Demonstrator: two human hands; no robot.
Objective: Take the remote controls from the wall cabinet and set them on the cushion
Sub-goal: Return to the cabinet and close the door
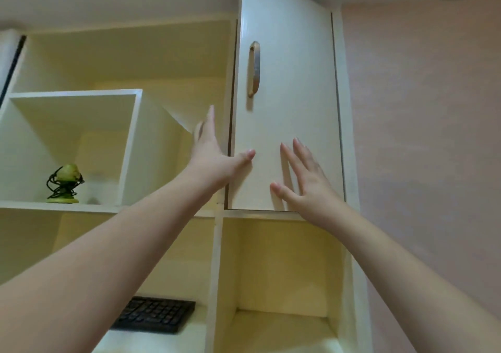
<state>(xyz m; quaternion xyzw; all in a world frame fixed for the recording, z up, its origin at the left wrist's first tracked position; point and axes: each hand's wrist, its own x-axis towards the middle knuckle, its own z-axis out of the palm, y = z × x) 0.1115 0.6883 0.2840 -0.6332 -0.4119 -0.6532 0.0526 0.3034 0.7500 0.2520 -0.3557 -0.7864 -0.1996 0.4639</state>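
I see the wall cabinet (pixel 173 125) from below: cream-white panels, open cubbies on the left, and one closed door (pixel 287 108) at the upper right with a slim bronze handle (pixel 254 68) standing upright near its left edge. My left hand (pixel 214 160) has its fingers straight, slipped past the door's left edge with the thumb lying on the door face; it grips nothing. My right hand (pixel 306 182) is spread flat, fingers splayed, against the lower part of the door, also grasping nothing. The remote controls are not visible to me anywhere (the door is closed, so I cannot tell what is behind it). In the left cubby stands a small green ornament (pixel 65 184) wrapped in dark wire. On the shelf below, near the middle, lies a black keyboard (pixel 156 313); its key markings are too small for me to read. A pink wall (pixel 423 108) runs along the right.
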